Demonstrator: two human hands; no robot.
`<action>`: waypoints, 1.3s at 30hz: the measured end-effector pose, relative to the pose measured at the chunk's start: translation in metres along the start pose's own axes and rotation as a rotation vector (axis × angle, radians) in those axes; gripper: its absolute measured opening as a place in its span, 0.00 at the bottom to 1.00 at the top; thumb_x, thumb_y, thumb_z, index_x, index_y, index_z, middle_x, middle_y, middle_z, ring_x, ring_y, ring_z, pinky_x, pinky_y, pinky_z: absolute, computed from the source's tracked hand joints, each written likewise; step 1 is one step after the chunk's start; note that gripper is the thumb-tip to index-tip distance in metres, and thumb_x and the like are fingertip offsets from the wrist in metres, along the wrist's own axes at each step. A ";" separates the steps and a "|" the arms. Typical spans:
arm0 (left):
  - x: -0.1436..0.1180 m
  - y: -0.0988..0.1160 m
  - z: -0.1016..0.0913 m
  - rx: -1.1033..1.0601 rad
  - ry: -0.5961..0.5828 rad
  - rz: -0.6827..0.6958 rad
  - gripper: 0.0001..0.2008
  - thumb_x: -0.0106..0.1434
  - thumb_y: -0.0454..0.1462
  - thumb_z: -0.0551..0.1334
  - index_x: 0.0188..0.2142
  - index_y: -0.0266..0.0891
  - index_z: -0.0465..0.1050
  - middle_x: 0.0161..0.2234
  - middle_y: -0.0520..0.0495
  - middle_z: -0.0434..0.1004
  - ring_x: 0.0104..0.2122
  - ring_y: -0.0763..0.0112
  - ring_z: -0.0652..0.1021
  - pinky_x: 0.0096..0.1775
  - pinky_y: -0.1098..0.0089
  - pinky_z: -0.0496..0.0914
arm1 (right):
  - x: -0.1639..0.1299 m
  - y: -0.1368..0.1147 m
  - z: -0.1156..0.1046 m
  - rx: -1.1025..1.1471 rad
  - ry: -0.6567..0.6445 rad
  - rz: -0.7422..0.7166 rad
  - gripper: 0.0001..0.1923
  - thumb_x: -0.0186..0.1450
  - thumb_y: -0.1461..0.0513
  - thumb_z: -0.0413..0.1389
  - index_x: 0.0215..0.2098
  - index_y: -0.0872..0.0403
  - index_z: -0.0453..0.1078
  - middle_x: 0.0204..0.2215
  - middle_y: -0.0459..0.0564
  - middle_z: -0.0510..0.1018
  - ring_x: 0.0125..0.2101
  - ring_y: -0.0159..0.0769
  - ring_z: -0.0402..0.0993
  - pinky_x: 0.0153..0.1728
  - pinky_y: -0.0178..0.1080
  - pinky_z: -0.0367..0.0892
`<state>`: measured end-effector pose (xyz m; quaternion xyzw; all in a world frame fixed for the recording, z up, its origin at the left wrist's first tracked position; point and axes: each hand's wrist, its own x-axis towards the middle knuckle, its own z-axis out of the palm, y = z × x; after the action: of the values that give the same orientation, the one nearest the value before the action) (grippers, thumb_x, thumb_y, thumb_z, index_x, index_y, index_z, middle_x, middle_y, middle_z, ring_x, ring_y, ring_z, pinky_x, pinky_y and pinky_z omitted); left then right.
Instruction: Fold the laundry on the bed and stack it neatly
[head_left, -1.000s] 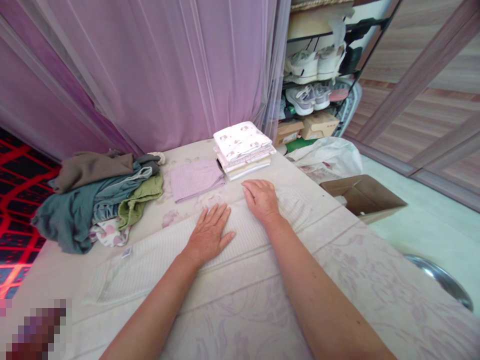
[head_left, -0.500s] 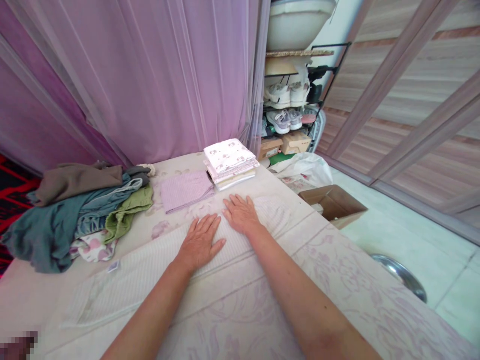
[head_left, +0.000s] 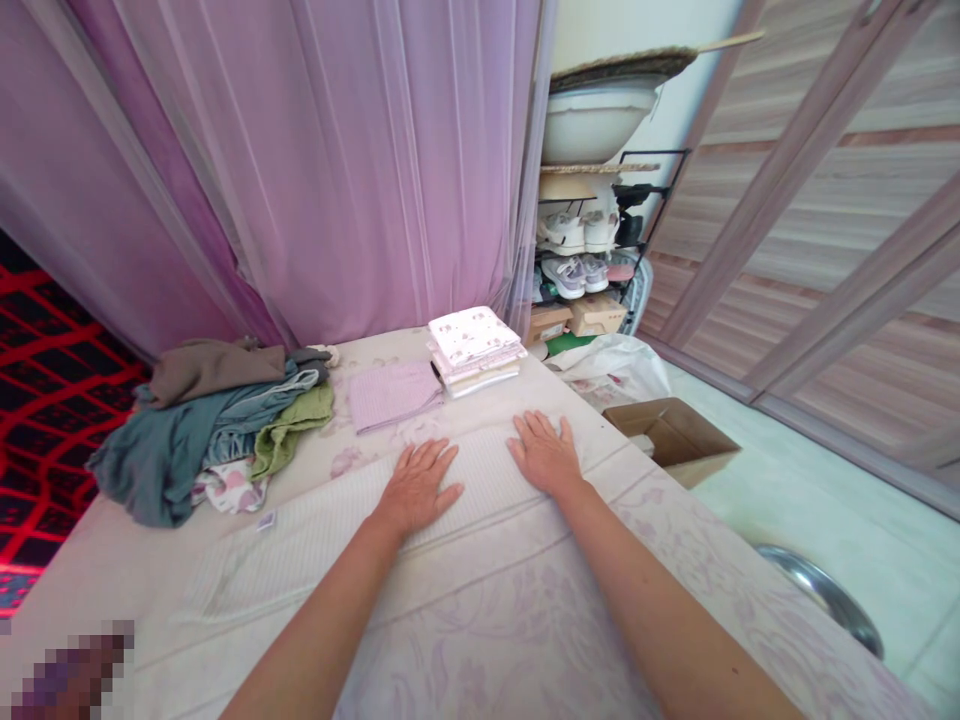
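Both hands (head_left: pixel 480 475) flat on white cloth (head_left: pixel 315 525)

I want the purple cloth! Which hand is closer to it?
Left. The left hand lies flat on the white ribbed cloth, just below the folded purple cloth. The right hand rests farther to the right, below the stack of folded cloths.

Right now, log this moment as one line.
left hand: flat on white cloth | right hand: flat on same cloth | folded stack behind | clothes pile left
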<state>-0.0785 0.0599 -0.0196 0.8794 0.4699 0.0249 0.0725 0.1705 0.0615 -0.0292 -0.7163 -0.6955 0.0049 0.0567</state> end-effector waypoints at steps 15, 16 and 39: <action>-0.003 0.009 0.001 0.011 0.035 -0.056 0.30 0.66 0.49 0.49 0.65 0.42 0.53 0.67 0.44 0.51 0.65 0.57 0.53 0.63 0.50 0.44 | -0.019 -0.044 -0.008 0.114 -0.052 -0.077 0.28 0.70 0.51 0.38 0.65 0.47 0.53 0.67 0.51 0.52 0.65 0.46 0.44 0.61 0.59 0.37; -0.004 0.008 0.002 0.013 0.047 -0.054 0.30 0.66 0.49 0.49 0.65 0.42 0.52 0.67 0.44 0.51 0.65 0.57 0.53 0.63 0.50 0.43 | -0.019 -0.041 -0.006 0.116 -0.042 -0.048 0.28 0.70 0.50 0.38 0.66 0.47 0.52 0.67 0.51 0.51 0.66 0.46 0.43 0.61 0.59 0.37; 0.008 0.014 -0.002 -0.053 -0.009 -0.164 0.32 0.65 0.52 0.49 0.65 0.43 0.52 0.65 0.42 0.54 0.64 0.58 0.56 0.63 0.50 0.44 | -0.020 -0.039 0.002 0.073 -0.019 -0.007 0.30 0.69 0.50 0.38 0.66 0.48 0.50 0.67 0.52 0.50 0.66 0.46 0.42 0.61 0.58 0.37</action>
<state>-0.0626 0.0591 -0.0155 0.8359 0.5391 0.0276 0.0997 0.1311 0.0429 -0.0296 -0.7111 -0.6980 0.0370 0.0764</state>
